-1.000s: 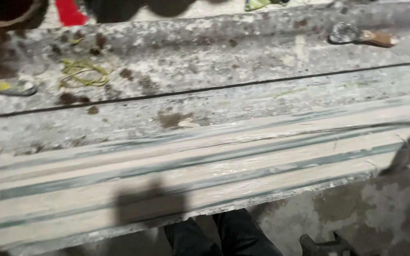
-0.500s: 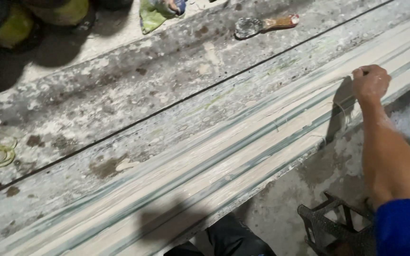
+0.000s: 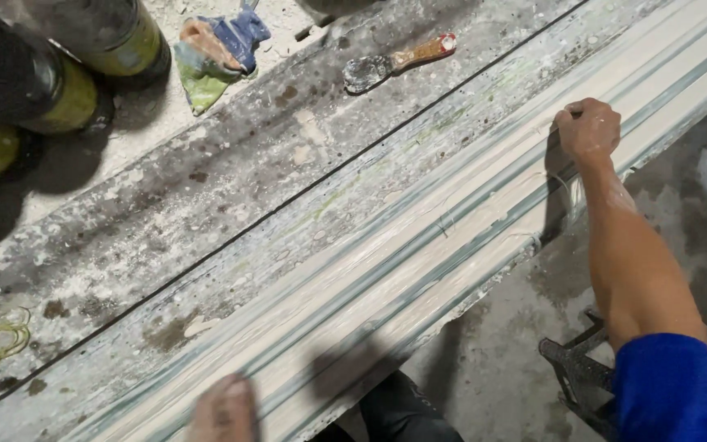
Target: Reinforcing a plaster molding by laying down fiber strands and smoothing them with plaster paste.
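- Since the earlier frames, right hand (image 3: 589,129) sits further left on the strip, and left hand (image 3: 224,409) has come into view at the bottom edge.
- Long moulded plaster strip (image 3: 419,245) runs diagonally along the workbench (image 3: 206,205), near edge, wet white and grey ridges.
- Right hand: clenched into a fist, pressing on the strip's top; can't tell if anything is inside it.
- Left hand: blurred, resting on the strip; grip can't be told.
- Yellow-green buckets (image 3: 116,41) top left on the floor; contents not visible.
- Blue-green rag (image 3: 218,53) beside them.
- Wooden-handled scraper (image 3: 398,61) lies on the bench, well apart from both hands.
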